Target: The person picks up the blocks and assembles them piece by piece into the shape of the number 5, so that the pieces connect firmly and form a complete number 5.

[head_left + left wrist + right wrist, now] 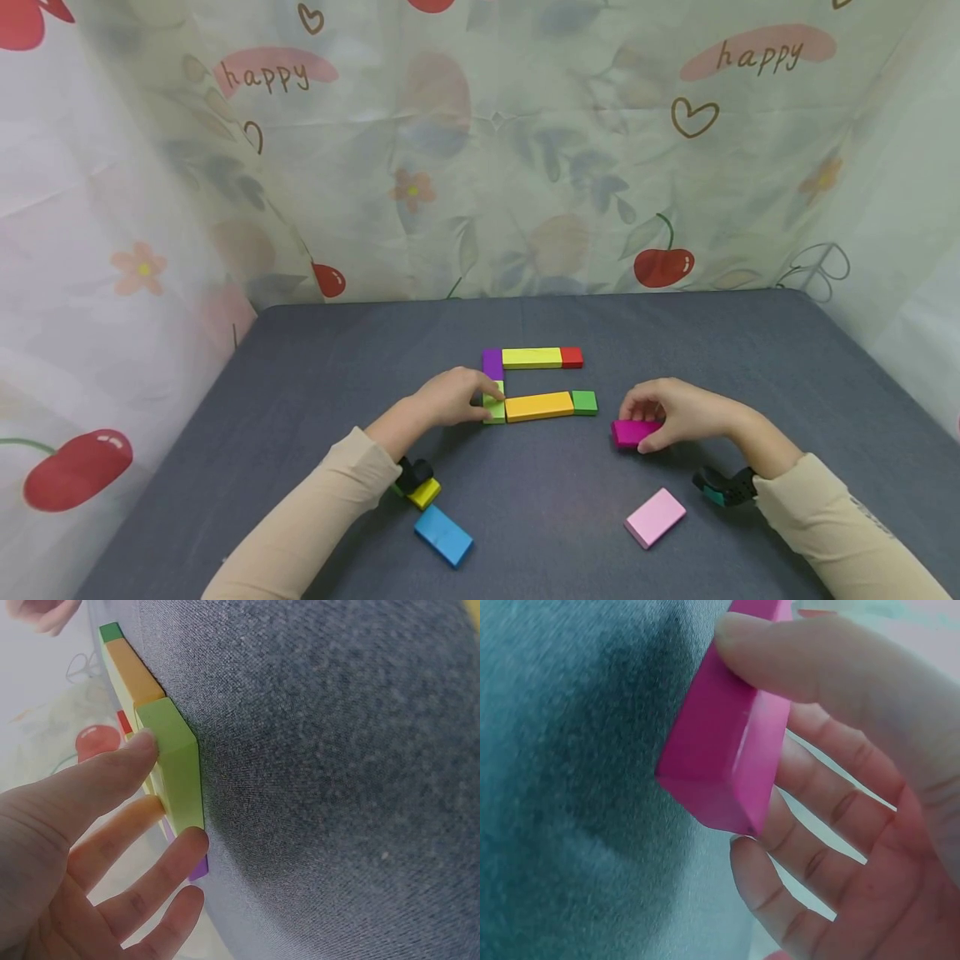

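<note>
My left hand (452, 397) touches the light green block (180, 769) with its thumb and fingertips, the fingers spread and fairly straight. That block joins a purple block (492, 363) at its far end and an orange block (538, 407) at its right. A green block (584, 402) continues the orange one. Beyond lies a yellow block (532, 358) between the purple block and a red block (572, 357). Farther right, my right hand (686, 410) pinches a magenta block (712, 742) between thumb and fingers, low over the table; whether it touches the cloth I cannot tell.
A pink block (656, 518) lies in front of the right hand. Near the left forearm are a blue block (443, 536) and a smaller yellow block (425, 493), with a bit of green partly hidden under the wrist camera (414, 475). Patterned curtains (495, 208) enclose the grey table (360, 350).
</note>
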Motion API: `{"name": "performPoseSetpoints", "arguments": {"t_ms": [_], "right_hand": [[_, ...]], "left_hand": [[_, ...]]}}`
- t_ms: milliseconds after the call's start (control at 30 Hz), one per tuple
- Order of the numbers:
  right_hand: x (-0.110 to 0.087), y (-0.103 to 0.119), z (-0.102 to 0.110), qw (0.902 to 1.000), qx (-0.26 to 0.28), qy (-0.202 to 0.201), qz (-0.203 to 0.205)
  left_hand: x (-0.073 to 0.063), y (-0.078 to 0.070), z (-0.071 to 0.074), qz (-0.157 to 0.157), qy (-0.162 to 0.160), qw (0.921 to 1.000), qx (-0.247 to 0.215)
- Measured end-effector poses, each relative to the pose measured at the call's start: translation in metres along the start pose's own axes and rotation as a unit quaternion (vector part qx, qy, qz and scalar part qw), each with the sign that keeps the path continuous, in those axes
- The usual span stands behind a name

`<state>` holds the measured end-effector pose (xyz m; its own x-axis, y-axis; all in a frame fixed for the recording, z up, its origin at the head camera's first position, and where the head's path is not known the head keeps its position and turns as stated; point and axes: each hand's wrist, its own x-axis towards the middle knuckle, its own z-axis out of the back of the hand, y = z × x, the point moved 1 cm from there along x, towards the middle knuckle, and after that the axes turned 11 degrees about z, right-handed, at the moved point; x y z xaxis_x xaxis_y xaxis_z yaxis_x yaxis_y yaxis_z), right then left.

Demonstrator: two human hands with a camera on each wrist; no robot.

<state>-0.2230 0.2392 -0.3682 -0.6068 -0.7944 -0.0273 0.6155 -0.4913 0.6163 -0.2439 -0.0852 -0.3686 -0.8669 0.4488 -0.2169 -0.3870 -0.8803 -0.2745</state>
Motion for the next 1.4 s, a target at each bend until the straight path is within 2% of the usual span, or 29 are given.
{"name": "performPoseSetpoints", "arguments": {"t_ms": [167, 833, 1100, 1400], "right_hand": [[0.006, 0.005, 0.0, 0.9999, -0.009, -0.003, -0.01], [0.022, 0.016, -0.012, 0.9994, -0.027, -0.021, 0.002], [0.027, 0.021, -0.015, 0.9981, -0.039, -0.039, -0.027], [0.031, 0.026, -0.017, 0.9959, -0.025, -0.048, -0.072]], "left_hand": [[0.0, 0.0, 0.0, 0.002, 0.001, 1.0, 0.003], [0.001, 0.0, 0.0, 0.003, 0.0, 1.0, 0.006], [0.001, 0.0, 0.0, 0.004, 0.001, 1.0, 0.0], [-0.001, 0.0, 0.0, 0.006, -0.001, 1.0, -0.001]]}}
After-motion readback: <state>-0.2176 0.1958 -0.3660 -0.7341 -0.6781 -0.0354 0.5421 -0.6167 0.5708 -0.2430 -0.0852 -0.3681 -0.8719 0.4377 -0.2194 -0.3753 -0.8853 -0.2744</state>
